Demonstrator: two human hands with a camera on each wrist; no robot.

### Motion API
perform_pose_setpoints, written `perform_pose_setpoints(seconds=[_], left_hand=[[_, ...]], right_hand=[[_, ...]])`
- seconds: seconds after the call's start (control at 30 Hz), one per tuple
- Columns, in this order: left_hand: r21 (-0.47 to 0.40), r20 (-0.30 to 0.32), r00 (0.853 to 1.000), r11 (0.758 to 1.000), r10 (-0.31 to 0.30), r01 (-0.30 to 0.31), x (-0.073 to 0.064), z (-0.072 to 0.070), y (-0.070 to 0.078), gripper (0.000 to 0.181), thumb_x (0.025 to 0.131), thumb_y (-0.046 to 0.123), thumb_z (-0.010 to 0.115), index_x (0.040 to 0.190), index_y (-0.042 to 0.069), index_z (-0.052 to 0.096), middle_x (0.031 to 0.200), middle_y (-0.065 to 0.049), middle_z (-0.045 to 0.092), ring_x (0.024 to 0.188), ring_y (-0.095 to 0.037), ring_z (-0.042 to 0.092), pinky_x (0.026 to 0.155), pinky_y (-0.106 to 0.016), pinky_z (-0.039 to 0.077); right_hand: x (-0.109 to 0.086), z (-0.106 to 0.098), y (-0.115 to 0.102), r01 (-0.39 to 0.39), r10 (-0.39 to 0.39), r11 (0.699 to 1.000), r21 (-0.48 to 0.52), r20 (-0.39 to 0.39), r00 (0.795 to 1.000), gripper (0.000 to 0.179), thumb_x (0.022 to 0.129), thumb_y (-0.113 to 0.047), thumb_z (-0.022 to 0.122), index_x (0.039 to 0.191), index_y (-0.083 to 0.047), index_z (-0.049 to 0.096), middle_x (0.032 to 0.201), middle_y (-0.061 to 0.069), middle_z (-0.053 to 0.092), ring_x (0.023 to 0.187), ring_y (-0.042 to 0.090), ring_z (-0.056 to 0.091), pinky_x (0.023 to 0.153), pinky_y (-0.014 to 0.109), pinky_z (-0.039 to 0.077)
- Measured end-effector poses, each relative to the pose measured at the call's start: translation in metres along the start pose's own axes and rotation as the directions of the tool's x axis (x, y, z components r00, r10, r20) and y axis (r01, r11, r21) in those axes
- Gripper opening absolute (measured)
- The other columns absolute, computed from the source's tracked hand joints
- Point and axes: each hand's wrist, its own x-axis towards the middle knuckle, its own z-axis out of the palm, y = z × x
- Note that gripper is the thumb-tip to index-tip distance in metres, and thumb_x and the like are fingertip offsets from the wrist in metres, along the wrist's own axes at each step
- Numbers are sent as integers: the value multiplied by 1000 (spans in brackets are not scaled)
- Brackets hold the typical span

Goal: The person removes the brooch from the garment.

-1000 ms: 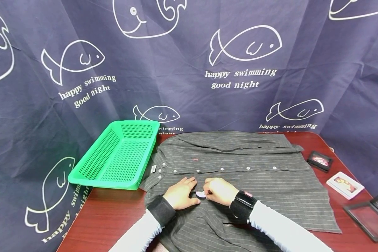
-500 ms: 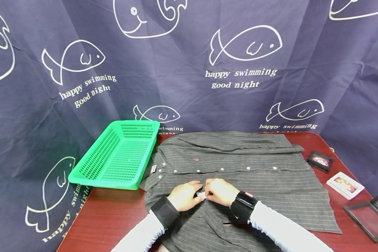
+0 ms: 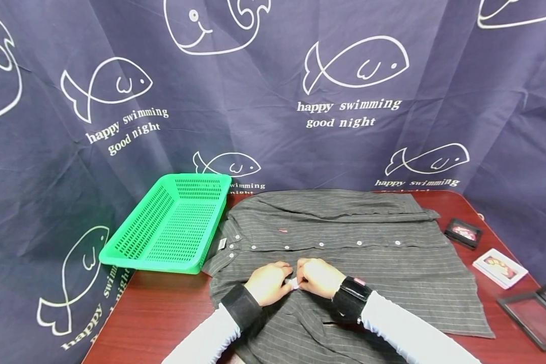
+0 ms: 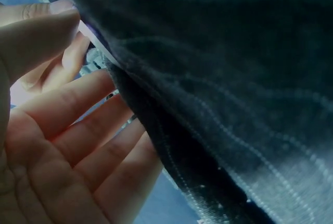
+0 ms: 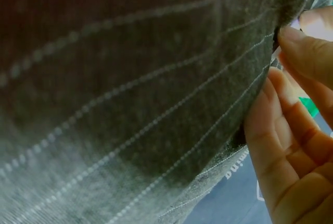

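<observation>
A dark grey pinstriped shirt (image 3: 368,273) with white buttons lies spread out. Between my hands shows a small white, faintly purple flat piece (image 3: 294,283); its kind cannot be made out. My left hand (image 3: 266,284) pinches it from the left, the thumb at its edge in the left wrist view, where a thin white strip (image 4: 99,41) peeks out along the cloth. From the right, my right hand (image 3: 320,277) pinches the same spot, thumb against the shirt fabric (image 5: 156,88) and fingers curled beneath. Most of the piece is hidden by fingers and cloth.
A green slotted basket (image 3: 175,237) stands at the left of the red-brown table (image 3: 164,308). Along the right edge lie a black case (image 3: 463,233), a white box (image 3: 500,268) with a picture, and a dark-framed clear case (image 3: 537,318). A printed curtain (image 3: 273,116) hangs behind.
My left hand has moved right from lying flat on the shirt to pinching beside my right hand. The white piece is now more covered. My right hand has hardly moved.
</observation>
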Motion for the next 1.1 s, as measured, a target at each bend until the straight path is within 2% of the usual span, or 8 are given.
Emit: perform_pose_setpoints(seconds=[0.2, 0.33, 0.47, 0.8, 1.1], left_hand=[[20, -7, 1000, 1000, 1, -1, 0, 0, 1, 32, 86, 29, 70, 112, 11, 72, 114, -5, 72, 100, -18, 71, 81, -31, 57], [26, -34, 999, 1000, 12, -11, -1, -1, 2, 32, 85, 29, 72, 110, 10, 73, 111, -6, 73, 98, -19, 71, 81, -31, 57], [19, -54, 998, 1000, 18, -17, -3, -1, 3, 32, 84, 29, 73, 108, 9, 73, 110, -6, 73, 97, -20, 71, 80, -32, 57], [12, -62, 998, 1000, 11, -10, -1, 2, 2, 26, 83, 28, 72, 103, 11, 73, 108, -5, 73, 94, -20, 71, 79, -31, 57], [32, -92, 996, 999, 12, -10, 0, 8, 1, 23, 80, 28, 74, 98, 14, 73, 105, -2, 73, 90, -19, 71, 74, -30, 56]], right_hand=[[0, -1, 1, 38, -38, 999, 8, -29, 999, 13, 70, -7, 78, 68, -16, 70, 72, -7, 57, 65, 2, 54, 61, 16, 46], [0, -1, 1, 72, -72, 997, 6, -67, 995, 11, 73, -6, 78, 73, -16, 72, 74, -8, 59, 65, 1, 54, 61, 16, 46], [0, 0, -1, 96, -95, 995, 3, -68, 993, 10, 74, -8, 79, 78, -15, 73, 76, -6, 61, 66, 0, 52, 61, 17, 45], [-2, 2, -6, 130, -136, 985, -111, -52, 989, 10, 75, -15, 81, 81, -17, 73, 80, -6, 60, 68, 6, 55, 63, 21, 47], [-2, 4, -9, 148, -180, 958, -245, -113, 977, 13, 69, -16, 83, 73, -19, 71, 73, -6, 54, 64, 9, 55, 59, 22, 45]])
